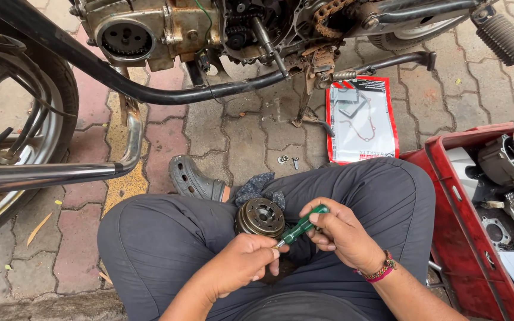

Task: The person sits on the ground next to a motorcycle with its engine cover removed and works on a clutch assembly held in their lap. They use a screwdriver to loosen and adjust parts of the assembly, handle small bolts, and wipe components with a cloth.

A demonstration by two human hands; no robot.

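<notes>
A round metal clutch-like engine part (260, 217) rests on my lap between my knees. My right hand (343, 235) is closed around the green handle of a screwdriver (302, 226), which points down and left. My left hand (242, 263) sits just below the round part, its fingers pinching the screwdriver's metal tip end. Both hands meet over my dark grey trousers, close to the part's lower right edge.
A motorcycle with an opened engine (168, 30) stands ahead on paving stones, its exhaust pipe (55, 173) at left. A red-edged gasket packet (361, 119) and small bolts (287, 160) lie on the ground. A red crate (447, 196) with engine parts is at right. A grey sandal (196, 181) shows.
</notes>
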